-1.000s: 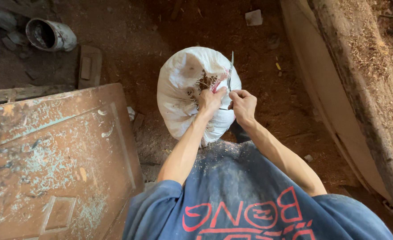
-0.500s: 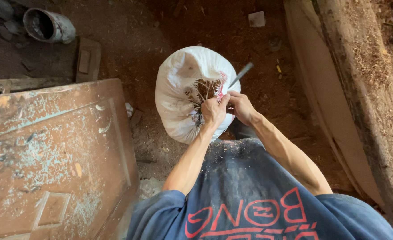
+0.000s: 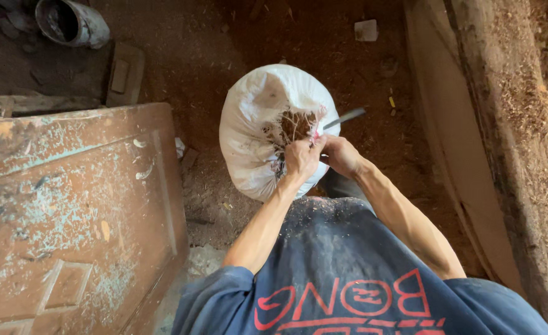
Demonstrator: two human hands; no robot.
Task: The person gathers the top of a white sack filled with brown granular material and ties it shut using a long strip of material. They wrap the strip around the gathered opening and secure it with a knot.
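1. The white sack (image 3: 267, 133) stands full on the dirt floor (image 3: 224, 56), just in front of the person's knees, with its mouth turned toward them and brown fibrous filling showing at the opening.
2. The left hand (image 3: 300, 160) is clenched on the gathered edge of the sack mouth; it does well to keep that fabric bunched tight so nothing spills.
3. The right hand (image 3: 342, 155) is closed on a thin grey metal tool (image 3: 345, 117), most likely a sacking needle, whose tip points up and away from the sack.
4. The two hands sit close together, nearly touching at the mouth.
5. Good practice, as I judge it: pass the point through both folded layers near the pinch, away from the left fingers.
6. A pink strand (image 3: 316, 131) shows at the mouth; it looks like the tie and wants even tension.
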